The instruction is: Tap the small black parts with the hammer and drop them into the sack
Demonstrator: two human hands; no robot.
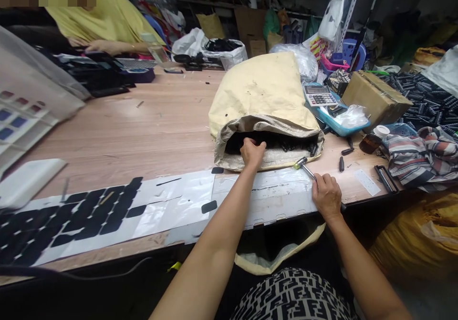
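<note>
Right hand grasps hammer, left hand is in the mouth of the sack on the tabletop, grip can't tell; a hard tug could spill black parts.

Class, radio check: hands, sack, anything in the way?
Left hand partly inside open sack; right hand gripping hammer. Dark pieces inside. Hammer head near sack's lip.

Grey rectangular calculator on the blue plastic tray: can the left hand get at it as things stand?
Probably not directly: the left hand is at the open mouth of the cream woven sack, whose bulk lies between it and the grey calculator.
</note>
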